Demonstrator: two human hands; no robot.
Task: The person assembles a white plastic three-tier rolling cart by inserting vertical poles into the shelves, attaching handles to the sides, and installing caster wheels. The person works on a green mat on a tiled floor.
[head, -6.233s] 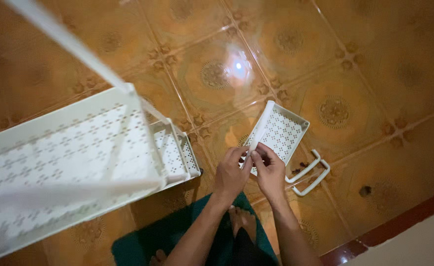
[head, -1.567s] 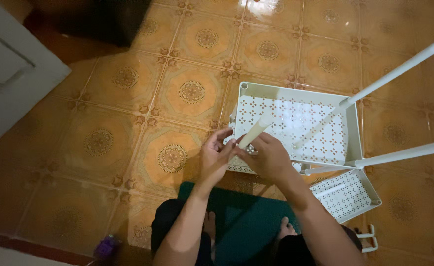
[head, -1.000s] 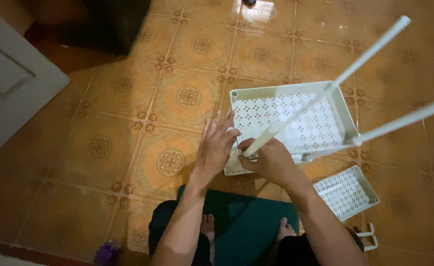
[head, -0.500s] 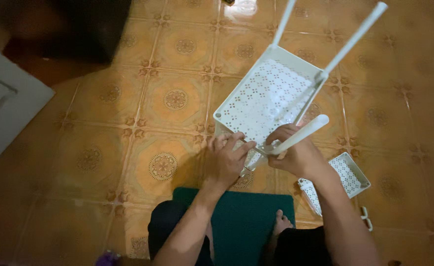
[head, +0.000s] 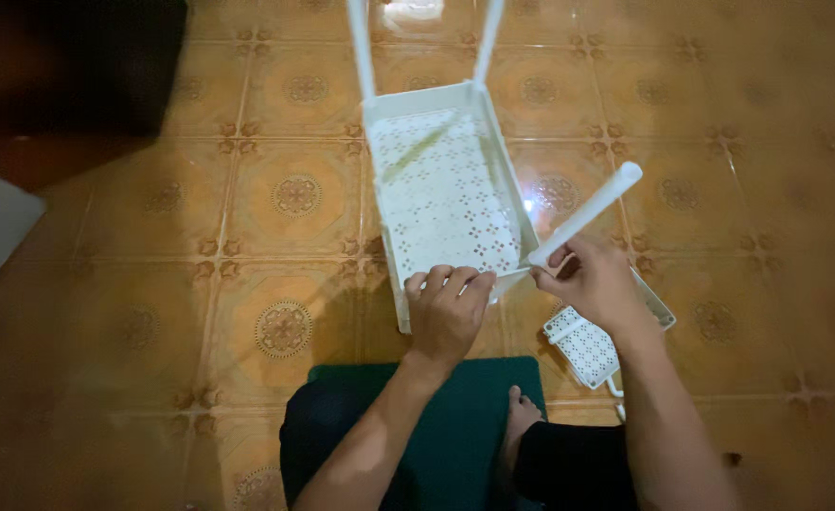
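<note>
Your left hand (head: pixel 448 312) was pressed palm-down on the near rim of the white perforated tray (head: pixel 444 194). Fingers were curled over that short edge, so the grip was closed on the rim itself. My read: you pinned the tray to the floor (head: pixel 200 237) so it could not slide or tip while the other hand worked at its corner.

Your right hand (head: pixel 593 279) was wrapped around the lower end of a white tube (head: pixel 588 213), grip closed on it. The tube's foot sat at the tray's near right corner. I could not tell whether it was seated in a socket there or only touching.

Tube axis: slanted, low end at that corner, free end up and away to your right. It was clearly not yet parallel to the other two tubes.

Tray: lay on the tiled floor just ahead of your knees, long axis running away from you, slightly skewed. Two more white tubes, the left post (head: pixel 361 47) and the right post (head: pixel 488 38), rose from its far corners and ran out of the top of the frame.

A smaller perforated tray (head: pixel 583 345) lay on the floor just beside your right hand, partly hidden under your wrist. It sat apart from the big tray. You were sitting on a dark green mat (head: pixel 465 416) at the near edge of view.
</note>
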